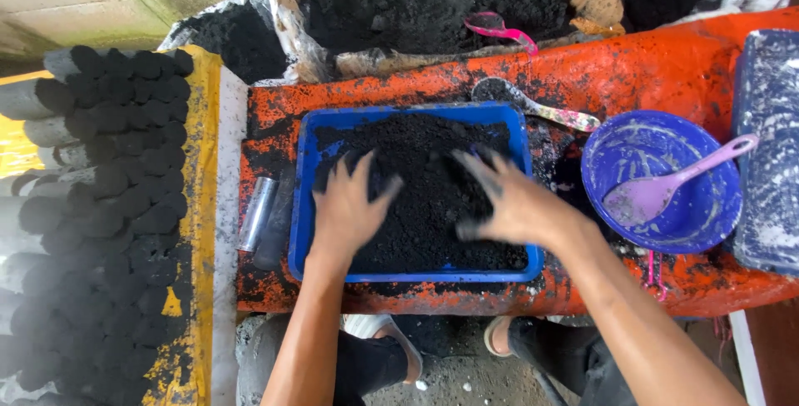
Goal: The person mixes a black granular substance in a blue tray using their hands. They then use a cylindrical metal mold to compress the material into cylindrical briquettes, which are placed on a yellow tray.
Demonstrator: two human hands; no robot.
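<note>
Both hands spread wide, pressed into black powder filling blue tray at table's near edge: left hand on left half, right hand on right half. Neither nearer. Tray's long axis left-right.

One head-worn view — looking steeply down, close over the orange table — nothing else.

Two hands, three spoons
</note>
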